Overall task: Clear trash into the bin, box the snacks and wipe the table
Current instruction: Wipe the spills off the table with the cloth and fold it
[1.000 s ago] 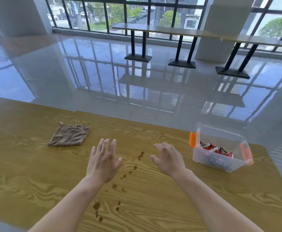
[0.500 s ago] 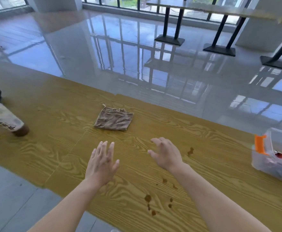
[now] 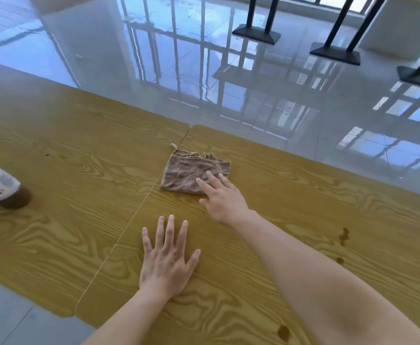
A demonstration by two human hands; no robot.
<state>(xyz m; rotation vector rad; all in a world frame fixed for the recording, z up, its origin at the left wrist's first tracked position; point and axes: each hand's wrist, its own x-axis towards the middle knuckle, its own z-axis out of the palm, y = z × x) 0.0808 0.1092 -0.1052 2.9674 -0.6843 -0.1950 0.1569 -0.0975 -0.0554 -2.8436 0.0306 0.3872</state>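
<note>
A folded brown cloth (image 3: 191, 171) lies on the wooden table (image 3: 79, 155) near its far edge, beside the seam between two tabletops. My right hand (image 3: 222, 197) reaches onto the cloth's near right corner, fingers spread and fingertips resting on the fabric, not gripping it. My left hand (image 3: 166, 257) hovers or rests flat over the table nearer to me, fingers apart and holding nothing. Brown spill stains (image 3: 343, 236) dot the table to the right, with another stain (image 3: 283, 333) by my right forearm. The snack box is out of view.
A lying bottle with a white label and brown liquid (image 3: 1, 189) pokes in at the left edge. The table's far edge meets a glossy tiled floor (image 3: 228, 70). Black table bases (image 3: 256, 33) stand far back on the floor.
My view has swung left and down, so the snack box has left the frame. My right hand has reached forward onto the cloth's corner; my left hand has lowered toward the table.
</note>
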